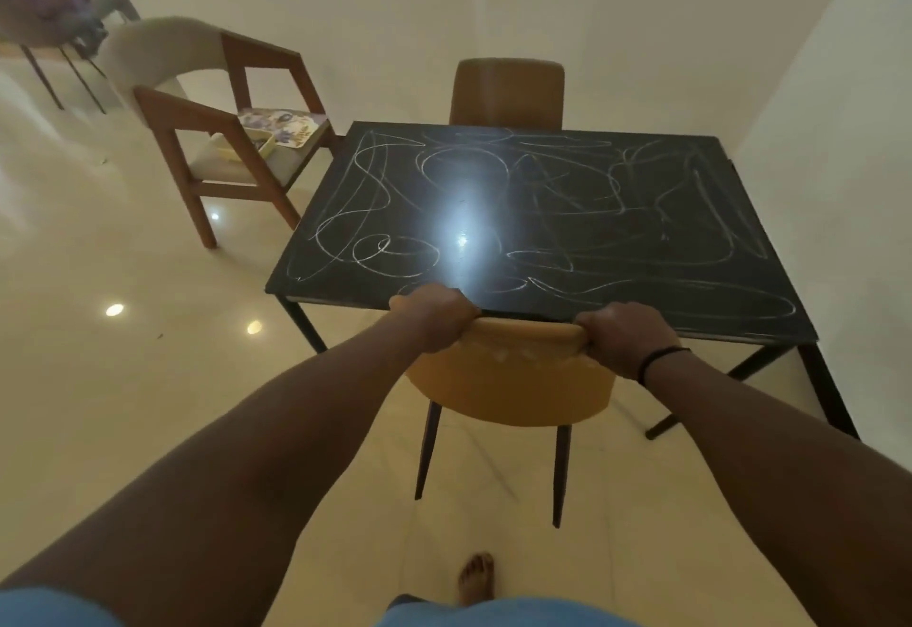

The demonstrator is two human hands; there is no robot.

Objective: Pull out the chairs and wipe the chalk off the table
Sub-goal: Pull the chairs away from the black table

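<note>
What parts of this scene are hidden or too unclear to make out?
Head view only:
- Near chair: its seat is hidden under the table and behind its own backrest.
- Far chair: the table hides everything below the backrest.
- Fingers of left hand and right hand: curled over the backrest, out of sight.
- Chalk: lamp glare washes out the middle.
- Top-left furniture: cut off, blurred.

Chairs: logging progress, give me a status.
Left hand and right hand both grip the near chair by its backrest. Far chair tucked in. Table covered in chalk. Nothing blocking.
</note>
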